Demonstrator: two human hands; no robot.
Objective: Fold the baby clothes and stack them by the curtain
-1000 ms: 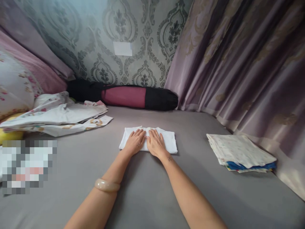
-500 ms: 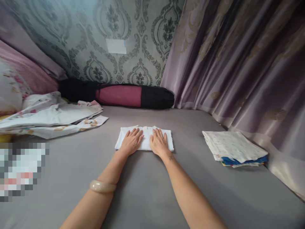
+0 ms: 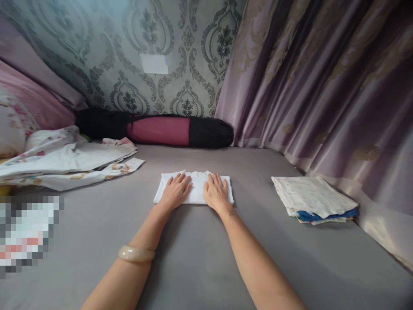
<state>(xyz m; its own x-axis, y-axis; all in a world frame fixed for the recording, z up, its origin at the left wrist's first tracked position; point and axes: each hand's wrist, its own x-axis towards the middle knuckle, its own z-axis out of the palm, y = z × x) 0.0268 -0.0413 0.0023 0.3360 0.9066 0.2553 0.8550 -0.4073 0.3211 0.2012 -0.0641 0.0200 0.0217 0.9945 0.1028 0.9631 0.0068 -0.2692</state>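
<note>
A white garment (image 3: 195,193), folded into a flat rectangle, lies on the grey bed sheet (image 3: 193,258) in front of me. My left hand (image 3: 177,190) rests palm down on its left part, fingers spread. On its right part my right hand (image 3: 215,190) lies flat, with the fingers stretched away from me. Neither hand grips anything. A piece that looks like a collar shows along the far edge between the hands. The parts of the cloth under my palms are hidden.
A stack of folded clothes (image 3: 316,196) sits at the right near the curtain (image 3: 290,86). Loose white printed clothes (image 3: 80,157) lie at the left. A long black and red rolled bag (image 3: 158,130) lies along the wall. A blurred patch (image 3: 29,232) covers something at lower left.
My hands have moved slightly apart on the white garment, the left one a little leftward. The whole view has shifted slightly; the garment stays flat in its place.
</note>
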